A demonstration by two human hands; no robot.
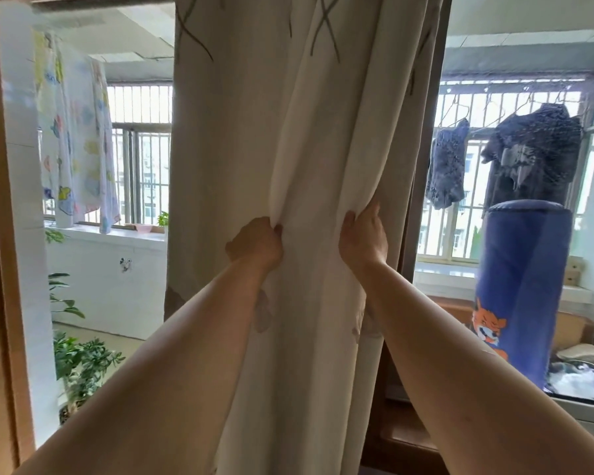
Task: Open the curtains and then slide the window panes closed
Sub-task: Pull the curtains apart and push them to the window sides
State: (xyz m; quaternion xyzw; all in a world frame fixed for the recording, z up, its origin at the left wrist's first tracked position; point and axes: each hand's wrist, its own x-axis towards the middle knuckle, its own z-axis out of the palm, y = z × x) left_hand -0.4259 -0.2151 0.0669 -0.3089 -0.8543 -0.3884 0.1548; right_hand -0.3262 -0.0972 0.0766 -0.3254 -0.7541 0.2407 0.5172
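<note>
A cream curtain with grey leaf marks hangs bunched in the middle of the window. My left hand is closed on a fold of it at mid height. My right hand grips another fold a little to the right. Both forearms reach up from the bottom of the view. Behind the curtain's right edge stands a dark window frame post. A dusty glass pane fills the right side. On the left, past the brown wooden frame, the view onto the balcony is sharper; I cannot tell whether glass is there.
On the balcony hang a patterned sheet at the left and dark clothes at the right. A blue punching bag with a tiger print stands behind the right pane. Green plants sit at the lower left. A wooden sill runs below.
</note>
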